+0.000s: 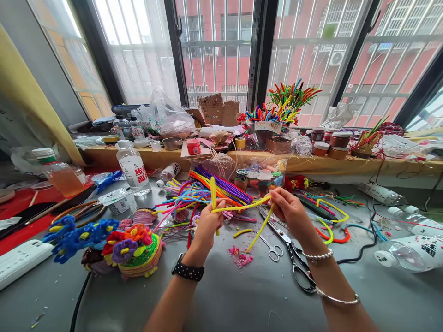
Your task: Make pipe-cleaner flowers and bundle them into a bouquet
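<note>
1. Two hands, apart from each other, are both clamped on yellow fuzzy stem. It is held in the air above the grey table (221, 304).
2. Left hand (206, 223): fingers closed around the stem where an upright length meets the crosswise one. Cannot tell whether both are one piece. The grip probably steadies that junction.
3. Right hand (290, 210): fingertips pinch the yellow fuzzy stem (256, 203) at a bend; a tail slants down toward the pink clippings (244, 261). The pinch presumably controls the bend and keeps the span between the hands fairly straight.
4. Large scissors (285, 238) and small scissors (266, 242) lie beside the right hand, presumably for easy reach.
5. Purple stems (231, 186) lie beyond the hands, likely grouped by colour for picking.
6. Felt-like flowers (124, 250) sit left of the left wrist, perhaps to leave working room.
</note>
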The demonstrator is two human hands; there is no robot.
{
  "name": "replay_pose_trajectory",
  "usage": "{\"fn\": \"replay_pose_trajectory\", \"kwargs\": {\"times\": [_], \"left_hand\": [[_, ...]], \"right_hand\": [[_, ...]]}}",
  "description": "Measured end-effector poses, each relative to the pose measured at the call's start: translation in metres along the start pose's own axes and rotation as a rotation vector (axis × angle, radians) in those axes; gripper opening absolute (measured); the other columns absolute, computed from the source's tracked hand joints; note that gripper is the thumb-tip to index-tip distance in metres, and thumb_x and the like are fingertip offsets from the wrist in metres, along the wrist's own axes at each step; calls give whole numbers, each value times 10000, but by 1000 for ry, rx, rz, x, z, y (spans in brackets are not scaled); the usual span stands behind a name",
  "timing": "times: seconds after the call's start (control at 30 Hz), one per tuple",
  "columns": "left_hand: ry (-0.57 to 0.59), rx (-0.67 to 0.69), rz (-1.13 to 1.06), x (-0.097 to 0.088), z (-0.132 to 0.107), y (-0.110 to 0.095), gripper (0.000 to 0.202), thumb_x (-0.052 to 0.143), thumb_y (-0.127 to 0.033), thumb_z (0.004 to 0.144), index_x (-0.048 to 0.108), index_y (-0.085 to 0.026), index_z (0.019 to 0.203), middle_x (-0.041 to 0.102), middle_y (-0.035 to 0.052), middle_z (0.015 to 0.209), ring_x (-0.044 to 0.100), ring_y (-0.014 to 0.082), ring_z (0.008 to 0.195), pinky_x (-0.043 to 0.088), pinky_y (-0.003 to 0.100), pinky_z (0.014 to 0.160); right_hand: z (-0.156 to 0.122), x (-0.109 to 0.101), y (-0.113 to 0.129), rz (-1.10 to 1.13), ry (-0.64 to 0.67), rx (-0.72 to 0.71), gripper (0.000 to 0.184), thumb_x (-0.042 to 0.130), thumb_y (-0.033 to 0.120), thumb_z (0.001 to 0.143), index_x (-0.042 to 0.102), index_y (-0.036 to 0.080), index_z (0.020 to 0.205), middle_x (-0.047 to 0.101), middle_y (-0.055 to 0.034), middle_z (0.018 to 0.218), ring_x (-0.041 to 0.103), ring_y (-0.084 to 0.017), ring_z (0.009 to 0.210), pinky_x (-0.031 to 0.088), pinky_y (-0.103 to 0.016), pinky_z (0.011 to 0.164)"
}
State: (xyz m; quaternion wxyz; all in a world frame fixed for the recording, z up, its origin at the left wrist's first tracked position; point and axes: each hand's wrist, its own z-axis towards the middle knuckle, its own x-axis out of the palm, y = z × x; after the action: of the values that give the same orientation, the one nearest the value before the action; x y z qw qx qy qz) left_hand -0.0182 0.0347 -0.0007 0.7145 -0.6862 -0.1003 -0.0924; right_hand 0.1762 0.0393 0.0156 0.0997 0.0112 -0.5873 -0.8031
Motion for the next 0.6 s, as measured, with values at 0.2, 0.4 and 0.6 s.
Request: {"fn": "replay_pose_trajectory", "kwargs": {"times": [0.2,0.4,0.6], "left_hand": [[23,11,-67,-3,-2,-12,263,549,-335,679,590,-127,835,553,0,653,177,-10,351,105,174,351],[453,-107,207,22,-18,-4,400,453,-414,739,586,-106,956,584,35,655,190,15,352,133,198,350],[789,-168,465,28,-25,4,395,428,-431,753,616,-106,876,607,27,672,234,32,415,181,190,388]], "right_hand": [[-3,-12,10,-4,18,10,180,485,296,761,536,145,677,528,24,587,235,-25,385,147,-179,338],[-2,2,9,0,75,37,223,490,311,760,428,167,602,507,55,504,251,-25,334,148,-182,325],[-2,11,5,-37,83,43,221,475,356,771,450,170,655,582,25,629,315,-26,341,217,-170,327]]}}
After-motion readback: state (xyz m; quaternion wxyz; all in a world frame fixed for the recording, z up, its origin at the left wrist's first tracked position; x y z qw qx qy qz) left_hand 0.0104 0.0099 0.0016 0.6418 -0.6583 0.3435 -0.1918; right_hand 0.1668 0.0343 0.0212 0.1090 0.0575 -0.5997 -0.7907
